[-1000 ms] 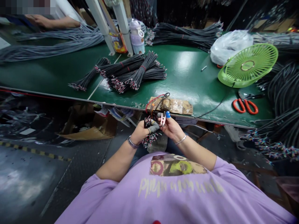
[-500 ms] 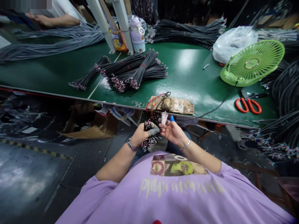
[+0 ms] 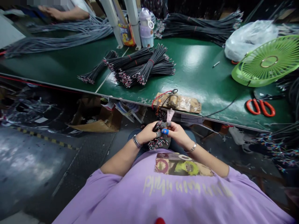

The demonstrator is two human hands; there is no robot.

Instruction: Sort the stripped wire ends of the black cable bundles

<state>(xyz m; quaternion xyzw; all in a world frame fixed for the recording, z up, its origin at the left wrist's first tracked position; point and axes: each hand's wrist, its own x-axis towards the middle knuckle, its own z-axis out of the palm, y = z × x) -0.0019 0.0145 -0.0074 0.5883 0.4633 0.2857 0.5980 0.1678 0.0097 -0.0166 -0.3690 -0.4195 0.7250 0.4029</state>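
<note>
My left hand is closed around a bundle of short black cables, whose stripped red, white and black wire ends stick out below and above the fingers. Grey coverings wrap some of my fingertips. My right hand meets it from the right, its thumb in a blue finger cot and pressed in against the fingers beside the bundle. Whatever lies in that pinch is hidden. Just beyond the hands, a pale pink tapered piece stands by a taped cardboard-covered block with red and black wires at the bench edge.
Tied bundles of black cables lie on the green bench. A lilac bottle, a plastic bag, a green fan and red-handled scissors stand or lie around. Another person's arm is at far left.
My right thumb has come down and inward, closing against the fingers beside the bundle; the right hand was more open before. The whole view has shifted, so bench things appear further right.
</note>
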